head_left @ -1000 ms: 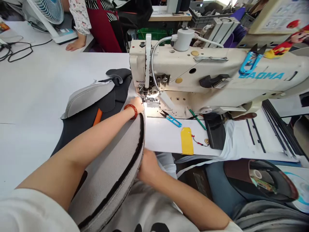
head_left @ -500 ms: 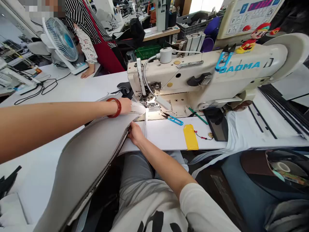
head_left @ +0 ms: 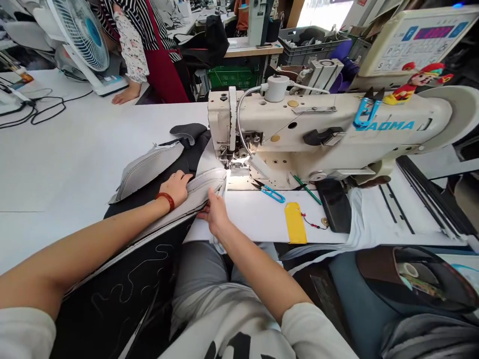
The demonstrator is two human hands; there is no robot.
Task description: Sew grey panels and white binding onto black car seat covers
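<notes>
A grey fabric piece [head_left: 204, 183] with stitched seams runs under the needle area of a cream sewing machine [head_left: 239, 119]. My left hand [head_left: 175, 188], with a red bangle at the wrist, lies on top of this fabric, fingers flat, to the left of the needle. Nearer to me, my right hand [head_left: 216, 212] pinches the fabric's front edge, thumb on top and fingers partly hidden below. Black material [head_left: 123, 294] with loose white thread hangs over the table edge. Another grey stitched section [head_left: 147, 169] lies behind my left hand.
Blue thread snips [head_left: 270, 191], a green pen [head_left: 307, 189], a yellow tag [head_left: 295, 223] and a dark phone [head_left: 334, 205] lie right of the needle. A fan [head_left: 84, 40] stands at the back left, near another person's hand [head_left: 127, 93].
My left hand has moved back from the needle, leftward along the fabric. The large grey panel has folded down, and its black side now shows. My right hand stays at the edge.
</notes>
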